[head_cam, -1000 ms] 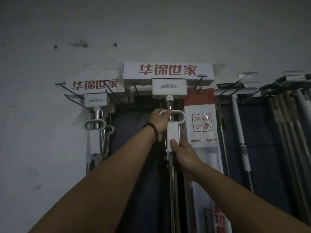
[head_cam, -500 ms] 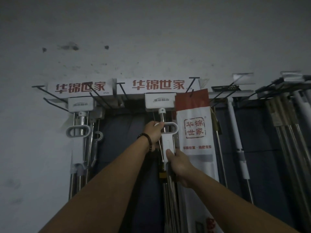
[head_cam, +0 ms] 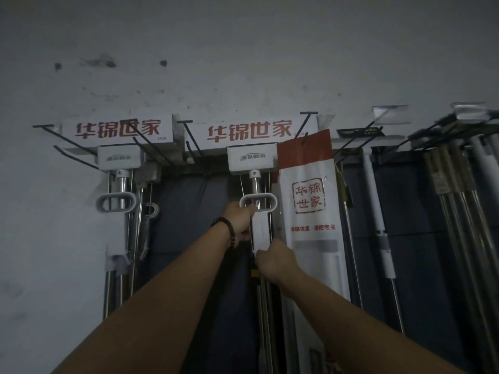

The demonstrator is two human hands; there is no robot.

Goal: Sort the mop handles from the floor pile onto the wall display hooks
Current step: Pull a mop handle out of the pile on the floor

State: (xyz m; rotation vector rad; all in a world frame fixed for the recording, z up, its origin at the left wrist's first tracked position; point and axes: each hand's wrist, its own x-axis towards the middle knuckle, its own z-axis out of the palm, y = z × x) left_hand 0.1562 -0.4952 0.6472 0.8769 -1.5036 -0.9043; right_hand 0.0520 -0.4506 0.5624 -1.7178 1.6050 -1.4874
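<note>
While my left hand (head_cam: 241, 217) grips the white loop (head_cam: 266, 196) of the mop handle (head_cam: 260, 230) just below the middle sign (head_cam: 251, 130) and my right hand (head_cam: 275, 261) clasps its shaft further below, I judge the handle upright, its top seemingly hung under that sign, though dimness hides how it hangs.

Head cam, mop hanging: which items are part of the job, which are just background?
In the job: centre mop handle, held by left hand at its white loop and right hand lower down; wire wall hooks; hung mop handle to its left.
Just there: brand signs; red-and-white bag; white pole; bundle of metal poles at far right.
</note>
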